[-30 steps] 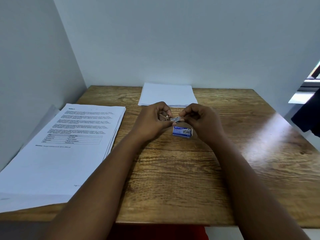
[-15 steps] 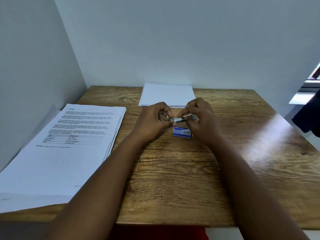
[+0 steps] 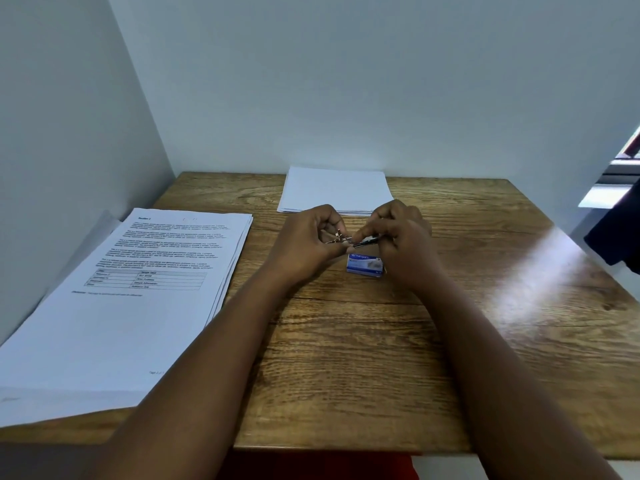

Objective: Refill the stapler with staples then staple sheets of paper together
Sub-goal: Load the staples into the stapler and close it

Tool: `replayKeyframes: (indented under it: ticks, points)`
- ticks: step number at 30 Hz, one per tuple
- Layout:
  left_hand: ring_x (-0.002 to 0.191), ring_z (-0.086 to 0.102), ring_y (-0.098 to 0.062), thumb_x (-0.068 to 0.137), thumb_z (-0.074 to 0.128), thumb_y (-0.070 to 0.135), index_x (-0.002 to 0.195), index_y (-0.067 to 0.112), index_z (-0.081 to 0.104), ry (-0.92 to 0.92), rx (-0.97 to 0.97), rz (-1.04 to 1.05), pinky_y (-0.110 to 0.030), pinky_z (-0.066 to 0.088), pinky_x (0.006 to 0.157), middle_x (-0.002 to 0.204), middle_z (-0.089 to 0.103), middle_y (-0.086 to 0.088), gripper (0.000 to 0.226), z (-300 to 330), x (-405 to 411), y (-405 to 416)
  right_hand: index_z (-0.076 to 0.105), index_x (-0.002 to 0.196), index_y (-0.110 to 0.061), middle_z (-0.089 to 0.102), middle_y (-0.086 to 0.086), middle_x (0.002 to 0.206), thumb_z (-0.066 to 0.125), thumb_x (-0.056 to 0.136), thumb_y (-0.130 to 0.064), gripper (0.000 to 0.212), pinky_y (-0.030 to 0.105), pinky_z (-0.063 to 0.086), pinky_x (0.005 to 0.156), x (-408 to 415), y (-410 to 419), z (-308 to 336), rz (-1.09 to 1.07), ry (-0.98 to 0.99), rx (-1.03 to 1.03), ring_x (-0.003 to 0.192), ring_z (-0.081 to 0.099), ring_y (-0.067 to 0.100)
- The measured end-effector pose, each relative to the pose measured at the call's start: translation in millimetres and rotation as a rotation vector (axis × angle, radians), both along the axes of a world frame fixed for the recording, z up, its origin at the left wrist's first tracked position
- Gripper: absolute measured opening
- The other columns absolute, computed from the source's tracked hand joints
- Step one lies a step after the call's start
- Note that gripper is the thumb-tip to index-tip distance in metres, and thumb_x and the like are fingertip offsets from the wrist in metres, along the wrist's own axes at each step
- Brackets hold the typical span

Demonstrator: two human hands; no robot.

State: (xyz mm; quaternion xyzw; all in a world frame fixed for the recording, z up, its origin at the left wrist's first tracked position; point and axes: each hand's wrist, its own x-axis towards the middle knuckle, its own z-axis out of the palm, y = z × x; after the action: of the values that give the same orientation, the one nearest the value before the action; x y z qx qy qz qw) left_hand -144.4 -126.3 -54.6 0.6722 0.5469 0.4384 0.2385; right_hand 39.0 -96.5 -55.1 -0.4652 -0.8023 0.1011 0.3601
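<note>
Both hands [image 3: 353, 242] on stapler [image 3: 349, 240].

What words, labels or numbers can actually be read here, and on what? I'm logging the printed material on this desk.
"Section 2": bold heading at the top of the printed stack of paper.
"Kangaro", as far as it can be made out: brand on the blue staple box.
Body paragraphs, table and footer on the printed stack: too small and blurred to read.
Blank stack of paper at the back: no text.
</note>
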Motion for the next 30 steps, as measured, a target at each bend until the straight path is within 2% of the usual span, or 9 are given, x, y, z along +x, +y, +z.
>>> replayKeyframes:
  ticks: [4,6,9,13,17,20,25,28,30]
  points:
    - [0.059,0.057,0.004,0.072,0.088,0.013,0.081,0.022,0.067,-0.013,-0.010,0.016,-0.015,0.044,0.055,0.077,0.071,0.006,0.025,1.1,-1.9,1.0,0.079,0.084,-0.029,0.056,-0.006,0.096,0.048,0.079,0.006,0.047,0.048,0.040,0.093,5.1,2.5,4.1,-0.141,0.071,-0.054,0.104,0.046,0.021]
    - [0.057,0.056,0.005,0.073,0.088,0.014,0.081,0.022,0.067,-0.006,-0.010,0.011,-0.012,0.043,0.053,0.077,0.072,0.006,0.024,1.2,-0.4,0.6,0.079,0.082,-0.027,0.056,-0.005,0.096,0.048,0.080,0.006,0.045,0.048,0.041,0.093,5.5,2.9,4.1,-0.153,0.112,-0.067,0.104,0.046,0.019]
    - [0.056,0.056,0.005,0.073,0.088,0.015,0.082,0.023,0.067,-0.001,-0.008,0.006,-0.010,0.042,0.052,0.077,0.070,0.008,0.024,0.9,0.9,0.6,0.076,0.078,-0.024,0.060,-0.001,0.096,0.050,0.081,0.007,0.041,0.038,0.045,0.084,6.0,5.8,2.6,-0.155,0.191,-0.093,0.100,0.052,0.019]
    - [0.059,0.057,0.004,0.074,0.088,0.014,0.085,0.021,0.064,-0.020,-0.001,-0.010,-0.017,0.046,0.057,0.078,0.071,0.005,0.027,0.0,1.4,0.6,0.066,0.083,-0.026,0.069,-0.003,0.094,0.053,0.084,0.001,0.030,0.032,0.046,0.067,9.5,11.8,-1.1,-0.223,0.334,-0.174,0.079,0.059,0.011]
    - [0.067,0.065,-0.005,0.075,0.087,0.011,0.084,0.022,0.057,-0.043,0.024,-0.012,-0.025,0.052,0.064,0.082,0.072,0.005,0.033,-0.4,5.0,-0.4,0.063,0.092,-0.025,0.070,0.001,0.085,0.053,0.088,-0.004,0.023,0.033,0.047,0.068,9.5,14.1,-4.9,-0.204,0.414,-0.253,0.077,0.063,0.018]
    - [0.068,0.063,0.002,0.078,0.085,0.013,0.077,0.029,0.066,-0.006,0.019,-0.018,-0.018,0.048,0.063,0.081,0.072,0.012,0.025,-0.4,3.4,1.0,0.065,0.094,-0.021,0.070,0.011,0.087,0.054,0.090,-0.005,0.021,0.041,0.052,0.068,9.5,13.5,-4.0,-0.167,0.511,-0.288,0.077,0.063,0.028]
    - [0.077,0.058,0.016,0.081,0.083,0.016,0.105,0.026,0.077,0.058,0.013,0.001,-0.002,0.042,0.064,0.097,0.070,0.016,0.027,1.2,3.3,0.8,0.065,0.092,-0.019,0.072,0.007,0.090,0.058,0.091,-0.001,0.020,0.034,0.058,0.067,8.0,7.4,2.1,-0.064,0.658,-0.261,0.086,0.068,0.026]
    - [0.086,0.062,0.004,0.082,0.081,0.022,0.112,0.028,0.074,0.144,0.025,0.037,-0.020,0.051,0.073,0.100,0.071,0.013,0.031,1.8,3.8,-0.1,0.067,0.095,-0.011,0.073,0.010,0.094,0.061,0.091,-0.001,0.013,0.042,0.057,0.080,6.4,3.4,5.7,0.003,0.682,-0.219,0.090,0.069,0.028]
    - [0.086,0.066,-0.008,0.082,0.081,0.026,0.108,0.028,0.075,0.235,0.025,0.109,-0.030,0.055,0.075,0.096,0.073,0.009,0.026,1.1,6.1,-0.7,0.068,0.097,-0.007,0.072,0.008,0.093,0.067,0.088,-0.002,0.010,0.033,0.056,0.078,5.2,-0.1,7.6,0.069,0.640,-0.178,0.085,0.068,0.018]
